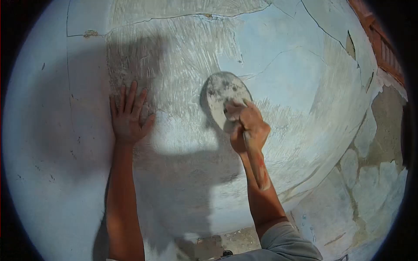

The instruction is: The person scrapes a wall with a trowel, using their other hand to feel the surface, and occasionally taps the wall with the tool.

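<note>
My left hand (129, 119) lies flat on the curved, pale blue-white wall (278, 78), fingers spread and pointing up, holding nothing. My right hand (248, 117) is closed around a tool with a pale oval head (222, 89) smudged grey. The oval face is at the wall and casts a narrow shadow on its left. A wooden handle (260, 169) with reddish marks runs down from the fist along my forearm. The fingers are slightly blurred and hide where the handle meets the oval. Around both hands, the wall is covered with rough, streaky scrape marks.
Cracks (150, 19) cross the wall at the top and upper right. Bare grey patches (387, 122) and broken pale slabs (370, 187) lie at the right. A reddish-brown railing (385, 48) stands at the upper right. Rubble-like ground (239, 239) shows below the wall.
</note>
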A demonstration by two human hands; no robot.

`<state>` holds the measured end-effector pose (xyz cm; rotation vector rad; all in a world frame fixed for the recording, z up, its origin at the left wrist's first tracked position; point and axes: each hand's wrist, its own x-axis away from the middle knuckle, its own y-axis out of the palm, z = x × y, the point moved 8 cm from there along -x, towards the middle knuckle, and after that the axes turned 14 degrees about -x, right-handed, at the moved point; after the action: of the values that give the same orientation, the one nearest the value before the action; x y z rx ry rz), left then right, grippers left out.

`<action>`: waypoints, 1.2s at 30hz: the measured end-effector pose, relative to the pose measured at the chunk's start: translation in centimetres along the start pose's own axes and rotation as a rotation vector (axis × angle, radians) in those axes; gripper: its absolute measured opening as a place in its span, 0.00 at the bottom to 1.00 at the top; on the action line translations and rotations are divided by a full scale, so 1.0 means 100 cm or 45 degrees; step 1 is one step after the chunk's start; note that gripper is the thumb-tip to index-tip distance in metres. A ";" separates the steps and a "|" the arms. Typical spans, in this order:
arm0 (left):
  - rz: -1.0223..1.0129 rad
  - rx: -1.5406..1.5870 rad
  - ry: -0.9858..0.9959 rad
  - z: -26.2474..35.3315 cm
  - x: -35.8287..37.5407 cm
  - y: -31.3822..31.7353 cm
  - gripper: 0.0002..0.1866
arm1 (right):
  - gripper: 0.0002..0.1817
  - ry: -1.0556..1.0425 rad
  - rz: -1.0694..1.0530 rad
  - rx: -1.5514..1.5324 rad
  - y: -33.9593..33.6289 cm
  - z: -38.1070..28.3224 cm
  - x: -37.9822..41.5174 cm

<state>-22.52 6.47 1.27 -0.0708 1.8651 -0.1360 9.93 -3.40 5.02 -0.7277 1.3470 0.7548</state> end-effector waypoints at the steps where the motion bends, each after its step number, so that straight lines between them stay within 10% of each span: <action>1: 0.016 0.005 0.005 -0.001 -0.002 0.001 0.43 | 0.10 0.022 0.006 0.020 0.006 -0.002 -0.022; 36: 0.033 0.007 -0.005 0.000 0.006 0.001 0.44 | 0.12 0.026 -0.189 -0.005 0.027 -0.001 0.001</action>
<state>-22.69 6.49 0.67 -0.0429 1.8611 -0.1231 7.68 -1.99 4.88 -0.8304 1.2945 0.6332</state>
